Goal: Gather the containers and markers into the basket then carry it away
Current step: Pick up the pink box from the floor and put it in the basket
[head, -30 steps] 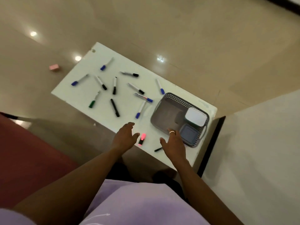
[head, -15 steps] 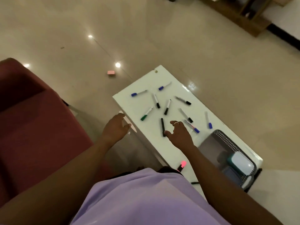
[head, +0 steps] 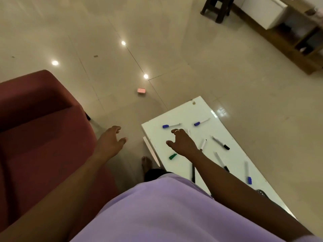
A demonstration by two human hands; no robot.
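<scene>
**Inspector:** State of the hands?

**Onlooker:** The right hand (head: 181,144) hovers over the white table (head: 197,110) at centre-right of the frame. Its fingers are spread and loosely curved and grip nothing. The left hand (head: 111,140) hangs over the floor left of the table, fingers relaxed and apart, also empty.

**Inspector:** And the task's things?

**Onlooker:** The markers lie scattered on the table. A blue-capped marker (head: 170,126) lies just above the right hand, with a second blue one (head: 201,122) further right. A green-capped marker (head: 173,156) lies just below the hand, and a black-capped marker (head: 220,143) to its right. Only a dark sliver of the basket (head: 261,192) shows at lower right, by the forearm. The containers are not in view.

**Inspector:** Recommendation for the step in hand?

**Onlooker:** I judge it a reach for the far markers. Come down on one barrel and pinch it mid-length so it cannot roll on the slick top. Gather its neighbours into the palm before travelling to the basket. The left hand could take the green one.

**Inspector:** Change since half a second ago?

**Onlooker:** The right hand has moved from the middle cluster up toward the blue-capped pair. The left hand stays off the table's edge, empty. The basket, then plainly seen with the containers in it, has slipped almost out of frame. No marker appears to have shifted.
</scene>
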